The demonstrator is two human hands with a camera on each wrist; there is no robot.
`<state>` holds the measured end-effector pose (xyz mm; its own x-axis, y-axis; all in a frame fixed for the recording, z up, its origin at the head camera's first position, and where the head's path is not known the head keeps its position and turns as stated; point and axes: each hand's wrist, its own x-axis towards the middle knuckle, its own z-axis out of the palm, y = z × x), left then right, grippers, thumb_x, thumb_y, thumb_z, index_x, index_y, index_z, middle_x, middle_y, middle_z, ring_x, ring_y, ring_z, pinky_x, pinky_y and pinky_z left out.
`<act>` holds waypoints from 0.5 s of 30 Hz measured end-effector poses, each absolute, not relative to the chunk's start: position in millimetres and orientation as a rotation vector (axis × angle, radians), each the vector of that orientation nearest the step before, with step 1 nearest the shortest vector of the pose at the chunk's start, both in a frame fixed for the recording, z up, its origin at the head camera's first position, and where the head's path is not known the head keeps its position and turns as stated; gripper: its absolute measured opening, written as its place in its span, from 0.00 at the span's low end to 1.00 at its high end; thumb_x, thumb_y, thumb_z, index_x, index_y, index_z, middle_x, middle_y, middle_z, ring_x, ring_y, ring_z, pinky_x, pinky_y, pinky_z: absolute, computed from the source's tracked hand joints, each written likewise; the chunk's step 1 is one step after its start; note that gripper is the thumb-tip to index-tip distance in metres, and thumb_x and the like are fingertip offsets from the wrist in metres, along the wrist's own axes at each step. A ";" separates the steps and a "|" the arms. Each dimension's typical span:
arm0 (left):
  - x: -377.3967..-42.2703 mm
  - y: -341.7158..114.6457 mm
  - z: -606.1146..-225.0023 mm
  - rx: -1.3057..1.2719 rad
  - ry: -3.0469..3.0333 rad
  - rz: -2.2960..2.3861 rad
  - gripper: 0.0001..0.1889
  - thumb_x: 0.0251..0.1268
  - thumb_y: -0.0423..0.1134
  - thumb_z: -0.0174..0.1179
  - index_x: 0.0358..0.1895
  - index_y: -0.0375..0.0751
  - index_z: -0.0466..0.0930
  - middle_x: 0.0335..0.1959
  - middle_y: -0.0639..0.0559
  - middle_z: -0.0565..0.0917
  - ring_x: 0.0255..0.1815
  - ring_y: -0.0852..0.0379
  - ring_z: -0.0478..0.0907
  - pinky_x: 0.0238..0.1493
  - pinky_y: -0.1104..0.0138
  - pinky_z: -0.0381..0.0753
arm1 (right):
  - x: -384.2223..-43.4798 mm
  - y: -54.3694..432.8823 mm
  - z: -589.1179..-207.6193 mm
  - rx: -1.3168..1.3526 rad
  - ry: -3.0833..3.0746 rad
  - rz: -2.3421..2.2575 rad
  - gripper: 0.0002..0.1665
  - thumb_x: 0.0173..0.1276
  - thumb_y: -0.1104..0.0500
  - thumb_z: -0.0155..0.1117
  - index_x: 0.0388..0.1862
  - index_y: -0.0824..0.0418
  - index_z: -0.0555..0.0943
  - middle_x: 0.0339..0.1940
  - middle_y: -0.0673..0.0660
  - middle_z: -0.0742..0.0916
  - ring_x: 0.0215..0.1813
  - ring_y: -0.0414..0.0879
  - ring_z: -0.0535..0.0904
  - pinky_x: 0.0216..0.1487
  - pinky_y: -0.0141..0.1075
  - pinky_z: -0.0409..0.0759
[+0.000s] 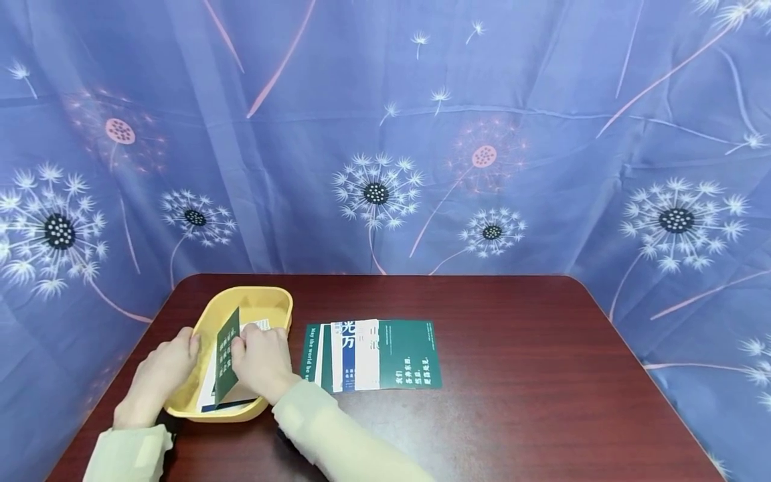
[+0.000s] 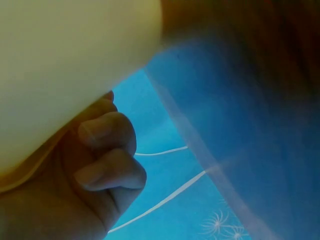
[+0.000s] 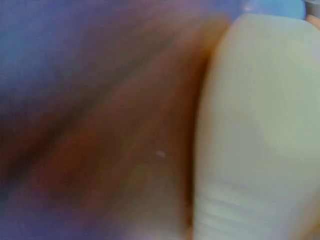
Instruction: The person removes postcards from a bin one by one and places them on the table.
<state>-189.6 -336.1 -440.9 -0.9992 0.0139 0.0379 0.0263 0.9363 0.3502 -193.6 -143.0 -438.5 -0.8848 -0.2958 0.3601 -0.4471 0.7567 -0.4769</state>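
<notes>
Green card [image 1: 227, 365] up on edge at the lower left of the head view, steeply tilted inside the yellow tray [image 1: 274, 308], white print showing on its dark face! The right hand [image 1: 263, 358] has it by the right edge, thumb against the card, though the other fingers' grip is hard to read from here. Over on the tray's left rim, the left hand [image 1: 161, 371] is curled and holding on. White papers [image 1: 207, 396] lie below the card, partly covered by it and by the right hand, so how many is anyone's guess.

Just right of the tray, a row of overlapping cards [image 1: 391, 355] lies on the surface [image 1: 530, 361], green, white and blue, each masking part of its neighbour; the right sleeve [image 1: 343, 428] clips the lower left corner.

And the wrist views? Left one: bent fingers at lower left, a big pale shape across the upper left hiding whatever they hold. Right one: mostly blur, pale bulk filling the right side, the hand's grip impossible to make out.
</notes>
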 end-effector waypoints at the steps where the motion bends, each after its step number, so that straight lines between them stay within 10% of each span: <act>1: -189.7 -335.3 -440.7 -0.032 -3.060 -0.553 0.18 0.80 0.43 0.36 0.44 0.29 0.67 0.32 0.23 0.77 0.29 0.26 0.77 0.24 0.41 0.70 | -192.8 -139.6 -435.9 0.571 -2.683 0.923 0.19 0.73 0.53 0.54 0.19 0.48 0.69 0.13 0.39 0.69 0.25 0.38 0.74 0.45 0.30 0.67; 5: -190.5 -332.8 -440.8 -0.036 -3.063 -0.546 0.19 0.80 0.43 0.36 0.45 0.28 0.68 0.31 0.24 0.77 0.28 0.29 0.77 0.25 0.42 0.71 | -190.3 -121.4 -423.3 0.486 -2.601 1.269 0.17 0.72 0.53 0.55 0.20 0.48 0.71 0.14 0.39 0.71 0.26 0.36 0.72 0.50 0.32 0.69; 15: -188.9 -335.9 -440.1 -0.002 -3.089 -0.545 0.20 0.81 0.45 0.34 0.48 0.27 0.67 0.31 0.27 0.77 0.28 0.34 0.77 0.27 0.43 0.71 | -179.8 -46.7 -390.3 0.359 -2.304 1.659 0.09 0.70 0.58 0.61 0.30 0.56 0.84 0.16 0.44 0.77 0.17 0.36 0.69 0.20 0.29 0.67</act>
